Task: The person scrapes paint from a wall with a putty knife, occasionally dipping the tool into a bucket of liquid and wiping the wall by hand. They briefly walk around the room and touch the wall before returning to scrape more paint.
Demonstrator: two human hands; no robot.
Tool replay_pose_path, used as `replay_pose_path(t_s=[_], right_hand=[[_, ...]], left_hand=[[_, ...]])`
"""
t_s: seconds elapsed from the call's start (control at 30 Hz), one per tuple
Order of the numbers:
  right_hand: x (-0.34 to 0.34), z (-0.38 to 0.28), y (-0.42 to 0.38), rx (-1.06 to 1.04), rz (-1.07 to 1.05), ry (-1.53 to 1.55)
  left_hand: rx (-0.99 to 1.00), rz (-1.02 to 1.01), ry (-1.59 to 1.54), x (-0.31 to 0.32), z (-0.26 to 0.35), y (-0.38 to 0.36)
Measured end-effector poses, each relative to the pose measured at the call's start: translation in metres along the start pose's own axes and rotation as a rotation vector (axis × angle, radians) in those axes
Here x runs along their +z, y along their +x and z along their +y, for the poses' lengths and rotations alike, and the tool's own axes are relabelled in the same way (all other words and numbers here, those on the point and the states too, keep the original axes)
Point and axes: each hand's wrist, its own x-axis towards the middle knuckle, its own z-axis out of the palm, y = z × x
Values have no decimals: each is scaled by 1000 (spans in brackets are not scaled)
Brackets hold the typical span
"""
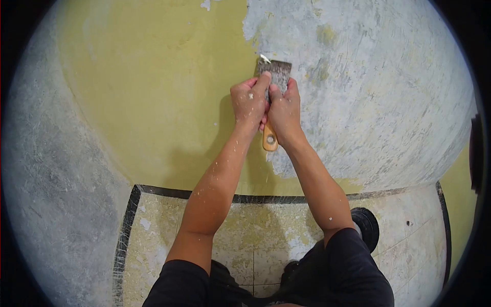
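Both of my hands grip one paint scraper (280,71) with a wide, stained metal blade and a wooden handle that has a hole at its end. My left hand (249,102) closes round it from the left, thumb up along the blade. From the right, my right hand (285,110) wraps the handle, its thumb near the base of the blade. The blade's edge points up the wall at the border between yellow paint (153,92) and bare grey-white plaster (368,102). A small pale flake (265,59) sits at the blade's left corner. Paint specks dot both arms.
A grey wall (56,169) meets the yellow one at the left. Below, the tiled floor (266,266) is strewn with yellow and white paint chips and bordered by a dark strip (169,192). A round black object (365,227) stands by my right arm.
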Motion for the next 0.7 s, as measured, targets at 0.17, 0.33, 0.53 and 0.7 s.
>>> replay_pose_path(t_s=[0.17,0.33,0.53,0.7], right_hand=[[-12,11,-15,43,-14,-61],[-6,-3,1,15,-20,-11],[-11,4,-18,89,-17,-85],[-8,-3,-11,92,-30,-109]], left_hand=[[7,-2,55,-4,-25,-5],[-10,41,32,5,-7,1],[12,40,61,-1,-29,-9],[-36,46,2,1,-15,-8]])
